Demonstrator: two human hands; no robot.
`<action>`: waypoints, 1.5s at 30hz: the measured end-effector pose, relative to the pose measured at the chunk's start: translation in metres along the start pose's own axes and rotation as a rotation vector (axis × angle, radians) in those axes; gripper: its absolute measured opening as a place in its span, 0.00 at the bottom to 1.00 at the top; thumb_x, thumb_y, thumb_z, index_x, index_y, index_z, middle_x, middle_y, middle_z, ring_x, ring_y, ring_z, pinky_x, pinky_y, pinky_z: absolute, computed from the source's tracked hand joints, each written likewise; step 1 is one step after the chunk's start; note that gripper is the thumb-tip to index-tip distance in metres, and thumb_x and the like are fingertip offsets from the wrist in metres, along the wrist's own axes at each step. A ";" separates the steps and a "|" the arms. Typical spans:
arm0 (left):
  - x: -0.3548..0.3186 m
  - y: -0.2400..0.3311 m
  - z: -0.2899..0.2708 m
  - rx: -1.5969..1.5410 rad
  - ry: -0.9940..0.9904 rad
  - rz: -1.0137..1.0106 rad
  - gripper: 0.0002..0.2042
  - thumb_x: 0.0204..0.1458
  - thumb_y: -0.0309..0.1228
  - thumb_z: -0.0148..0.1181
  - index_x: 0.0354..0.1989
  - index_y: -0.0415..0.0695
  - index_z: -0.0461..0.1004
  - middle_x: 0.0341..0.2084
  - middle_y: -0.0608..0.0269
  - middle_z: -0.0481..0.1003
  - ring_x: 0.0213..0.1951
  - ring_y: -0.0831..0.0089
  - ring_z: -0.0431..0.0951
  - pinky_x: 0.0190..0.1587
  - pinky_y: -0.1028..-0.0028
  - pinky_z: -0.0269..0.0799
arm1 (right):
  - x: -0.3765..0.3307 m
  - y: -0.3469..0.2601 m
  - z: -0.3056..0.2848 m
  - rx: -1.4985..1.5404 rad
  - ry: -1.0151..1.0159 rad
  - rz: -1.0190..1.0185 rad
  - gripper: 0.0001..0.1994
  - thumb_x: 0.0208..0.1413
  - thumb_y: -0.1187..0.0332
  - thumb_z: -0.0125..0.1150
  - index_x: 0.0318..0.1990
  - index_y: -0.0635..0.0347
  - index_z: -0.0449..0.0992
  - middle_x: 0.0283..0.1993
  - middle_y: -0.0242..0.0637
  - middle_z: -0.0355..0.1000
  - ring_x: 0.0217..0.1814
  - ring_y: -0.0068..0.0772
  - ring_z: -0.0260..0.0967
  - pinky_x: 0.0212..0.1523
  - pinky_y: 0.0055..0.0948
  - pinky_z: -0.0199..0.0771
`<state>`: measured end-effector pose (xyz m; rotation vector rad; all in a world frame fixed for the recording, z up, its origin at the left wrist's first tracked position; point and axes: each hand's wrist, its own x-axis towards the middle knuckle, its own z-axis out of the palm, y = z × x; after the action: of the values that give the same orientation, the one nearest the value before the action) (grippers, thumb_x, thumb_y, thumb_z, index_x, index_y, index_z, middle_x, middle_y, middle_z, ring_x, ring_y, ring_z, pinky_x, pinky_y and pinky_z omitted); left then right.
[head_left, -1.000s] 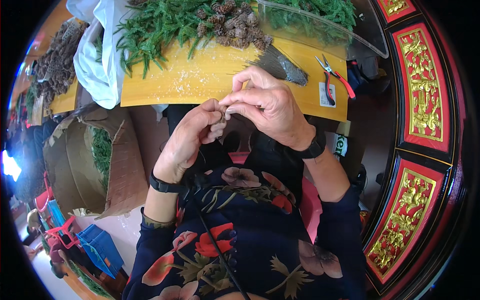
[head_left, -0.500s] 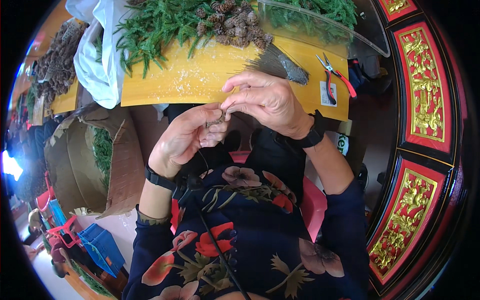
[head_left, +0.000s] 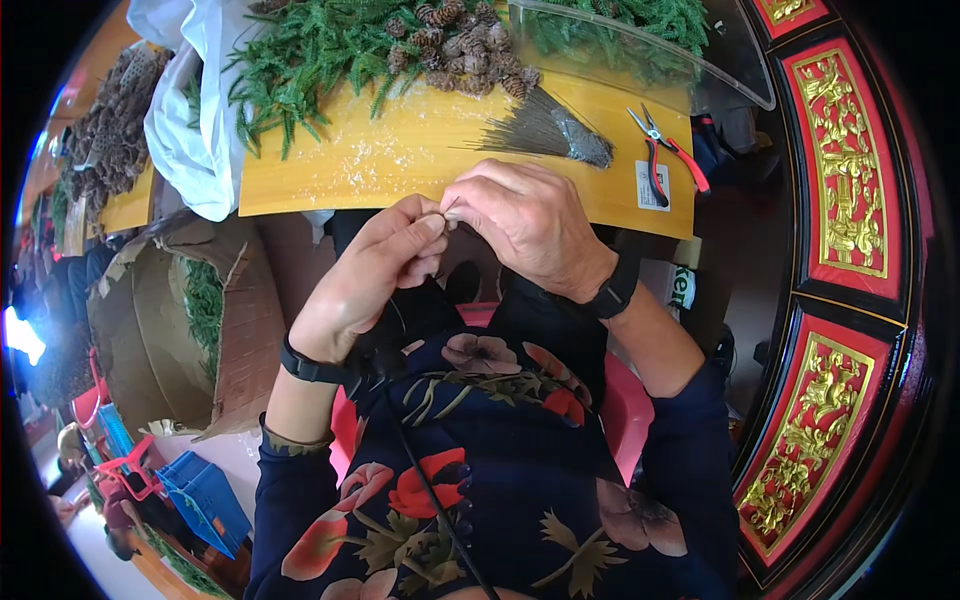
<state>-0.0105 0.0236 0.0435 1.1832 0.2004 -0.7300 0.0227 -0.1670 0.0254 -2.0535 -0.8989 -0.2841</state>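
My left hand (head_left: 375,275) and my right hand (head_left: 530,225) meet just in front of the yellow table's (head_left: 400,165) near edge, fingertips pinched together on a thin wire (head_left: 450,207) that sticks up between them. What else the fingers enclose is hidden. A bundle of thin grey wires (head_left: 545,130) lies on the table just beyond my right hand. Pine cones (head_left: 470,45) and green sprigs (head_left: 320,50) are heaped further back.
Red-handled pliers (head_left: 665,150) lie at the table's right end by a clear plastic sheet (head_left: 650,50). A white bag (head_left: 190,120) hangs off the left. An open cardboard box (head_left: 190,320) with greenery stands at my left. A red and gold carved panel (head_left: 840,200) is on the right.
Both hands stay pinched together at the same place; the fingers have shifted slightly around the wire and the right hand has drawn a little closer to the left.
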 end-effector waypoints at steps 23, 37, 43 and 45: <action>0.001 0.004 -0.001 0.208 -0.019 0.184 0.09 0.62 0.33 0.50 0.41 0.40 0.67 0.24 0.75 0.63 0.25 0.86 0.60 0.25 0.84 0.57 | 0.019 0.006 -0.026 0.049 0.009 -0.105 0.15 0.46 0.77 0.62 0.44 0.54 0.78 0.43 0.38 0.72 0.33 0.32 0.72 0.32 0.28 0.73; -0.009 0.006 0.003 0.120 -0.040 0.193 0.07 0.61 0.31 0.52 0.39 0.41 0.68 0.24 0.73 0.66 0.23 0.85 0.61 0.24 0.84 0.58 | 0.032 -0.002 -0.036 -0.056 -0.129 -0.324 0.08 0.42 0.73 0.65 0.33 0.55 0.79 0.42 0.32 0.73 0.34 0.32 0.70 0.35 0.28 0.69; 0.003 -0.009 0.014 0.809 0.367 0.665 0.06 0.59 0.27 0.54 0.41 0.39 0.67 0.24 0.70 0.68 0.26 0.83 0.65 0.28 0.82 0.63 | 0.018 -0.002 -0.011 0.116 -0.064 0.181 0.05 0.49 0.73 0.64 0.34 0.59 0.77 0.35 0.32 0.72 0.32 0.25 0.68 0.33 0.23 0.65; 0.005 -0.009 0.012 0.539 0.315 0.535 0.09 0.58 0.25 0.54 0.44 0.38 0.65 0.24 0.68 0.69 0.27 0.82 0.67 0.30 0.81 0.65 | 0.013 0.000 -0.001 0.264 -0.024 0.292 0.05 0.51 0.73 0.63 0.35 0.60 0.76 0.33 0.31 0.72 0.32 0.22 0.67 0.32 0.21 0.63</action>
<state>-0.0147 0.0092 0.0386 1.7725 -0.0644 -0.1142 0.0320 -0.1615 0.0325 -1.9109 -0.6031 0.0176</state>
